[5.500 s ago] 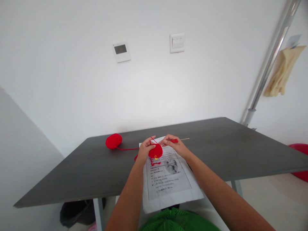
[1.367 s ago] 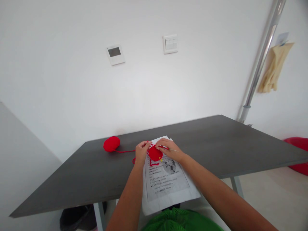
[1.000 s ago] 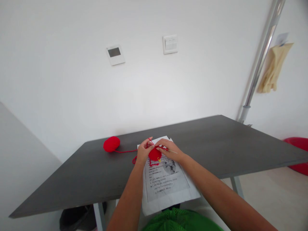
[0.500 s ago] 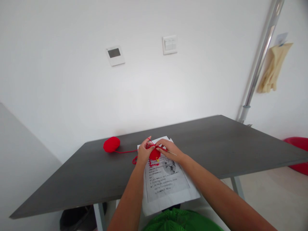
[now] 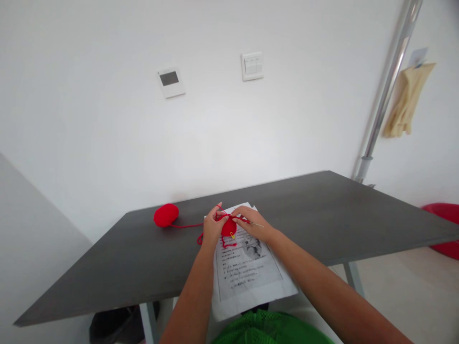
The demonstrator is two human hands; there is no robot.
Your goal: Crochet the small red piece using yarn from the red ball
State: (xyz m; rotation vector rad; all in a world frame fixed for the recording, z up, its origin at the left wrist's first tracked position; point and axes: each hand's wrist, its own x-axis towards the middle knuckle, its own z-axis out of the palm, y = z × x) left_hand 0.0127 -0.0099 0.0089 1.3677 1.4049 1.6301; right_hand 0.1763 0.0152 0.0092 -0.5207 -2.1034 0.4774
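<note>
A round red yarn piece [image 5: 229,228] is lying between a person's two bare hands, over the far part of a printed sheet [image 5: 247,282]; whether it is touching the paper is hard to tell. The left hand [image 5: 214,224] is being held at the sheet's far left edge, its grip closing to a pinch, with thumb and fingers meeting on the piece's upper left rim. A red strand [image 5: 190,226] is running over a raised finger of that hand and slanting down to the work. The right hand [image 5: 251,220] is arching over the sheet's far right part, its grip also closing, the fingers bunching around a slender rod [image 5: 256,224] that is showing red near the fingertips and pale where it is sticking out behind the hand. The fingertips are reaching the piece's upper right rim; the rod's working tip is too small to make out. A yellow clip [image 5: 233,235] is hanging at the piece's near edge, and a short red tail [image 5: 228,245] is trailing across the sheet's printed lines. To the left of the sheet, a red yarn ball [image 5: 166,215] is resting on the dark table [image 5: 315,205], the strand leading from it towards the left hand. The sheet's near end is extending past the table's front edge.
</note>
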